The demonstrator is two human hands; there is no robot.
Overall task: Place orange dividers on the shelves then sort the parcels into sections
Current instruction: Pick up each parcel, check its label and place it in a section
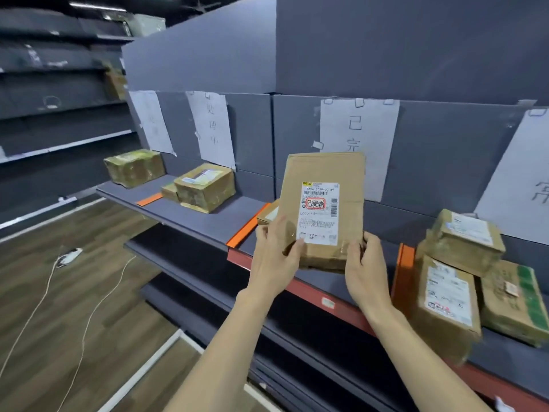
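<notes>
Both hands grip one flat cardboard parcel point(323, 209), held upright above the shelf's point(202, 218) front edge, label facing the camera; label carries a barcode and a red-boxed stamp. Left hand point(274, 257) clasps the parcel's lower left corner, thumb on the label; right hand point(367, 269) clasps the lower right corner. Three orange dividers lie across the shelf, front to back: first divider point(149, 199) toward the left end, second divider point(248, 226) just left of the held parcel, third divider point(402, 273) to its right. Left section: one taped box point(135, 167) near the back. Next section: larger box point(205, 187) with a small box point(170, 191) touching its left side. Another small parcel point(268, 216) shows behind the left hand. Right of the third divider, stacked parcels point(463, 263) sit at the front edge. Paper signs point(358, 129) are taped to the back panel
</notes>
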